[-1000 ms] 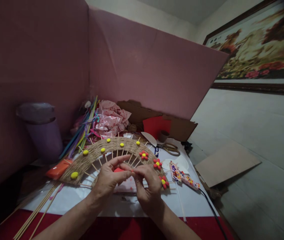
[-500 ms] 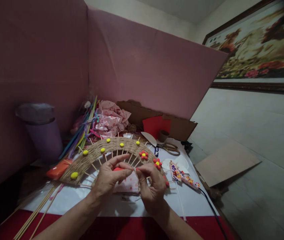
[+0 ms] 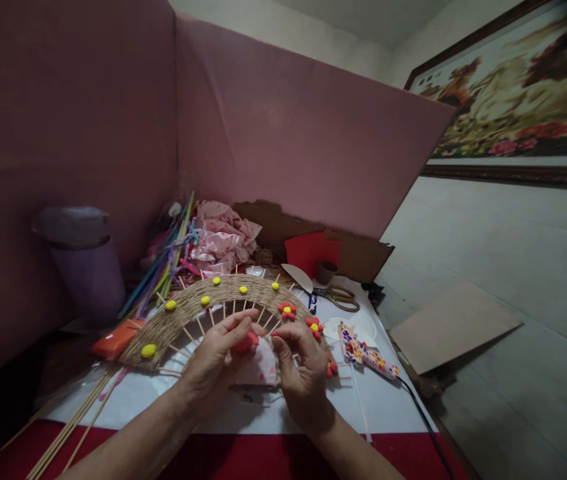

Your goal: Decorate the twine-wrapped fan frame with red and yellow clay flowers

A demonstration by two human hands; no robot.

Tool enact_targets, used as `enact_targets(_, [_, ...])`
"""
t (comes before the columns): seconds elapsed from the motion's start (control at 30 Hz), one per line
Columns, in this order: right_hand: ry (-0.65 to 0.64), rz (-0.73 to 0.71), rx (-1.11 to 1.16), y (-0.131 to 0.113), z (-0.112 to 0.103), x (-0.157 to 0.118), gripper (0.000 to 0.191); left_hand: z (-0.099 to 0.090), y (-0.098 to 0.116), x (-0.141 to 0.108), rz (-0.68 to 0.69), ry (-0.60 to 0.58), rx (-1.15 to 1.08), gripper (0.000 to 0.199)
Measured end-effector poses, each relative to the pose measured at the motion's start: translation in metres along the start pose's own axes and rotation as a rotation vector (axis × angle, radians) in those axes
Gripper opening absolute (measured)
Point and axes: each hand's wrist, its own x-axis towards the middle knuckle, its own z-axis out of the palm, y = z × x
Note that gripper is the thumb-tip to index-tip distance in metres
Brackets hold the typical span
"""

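Over the table my left hand (image 3: pixel 213 350) is curled round a lump of red modelling clay (image 3: pixel 247 343), partly hidden by the fingers. My right hand (image 3: pixel 306 367) is closed in a pinch, with a small bit of red clay (image 3: pixel 274 334) at its fingertips. Beneath both hands lies an arched twine weave (image 3: pixel 188 304) on thin wooden sticks. Yellow clay dots (image 3: pixel 243 290) sit along it. On its right side the dots have red petals round them, forming flowers (image 3: pixel 286 310). Pink-spotted white fabric (image 3: pixel 258 367) covers the weave's lower middle.
A patterned glue gun (image 3: pixel 370 357) with a black cord lies at the right. Scissors (image 3: pixel 343 297) and a brown cup (image 3: pixel 326 271) stand behind. An orange packet (image 3: pixel 116 339), loose sticks (image 3: pixel 76 420), a purple bin (image 3: pixel 88 280) and crumpled pink fabric (image 3: pixel 223 233) are leftward and back.
My hands have come apart slightly at the fingertips, where they met before. My left fingers have curled in, and more of the red clay lump shows. The weave has stayed put.
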Motion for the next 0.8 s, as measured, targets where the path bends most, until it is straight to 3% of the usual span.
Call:
enact_targets(0.17, [-0.062,0.012,0.035,0.002,0.007,-0.003,0.011,-0.001,-0.001,-0.002,-0.039,-0.054,-0.052,0.028])
enact_targets(0.43, [-0.165,0.031,0.058,-0.001,0.008,0.001,0.023,-0.002,-0.003,0.0,-0.041,-0.055,-0.026,0.028])
enact_targets(0.67, [-0.221,0.176,0.08,-0.001,0.01,0.001,0.027,-0.001,-0.002,-0.003,-0.063,-0.058,0.034,0.032])
enact_targets(0.8, [-0.219,0.219,0.106,0.001,0.012,0.001,0.019,-0.002,-0.003,-0.002,-0.071,-0.019,0.055,0.03])
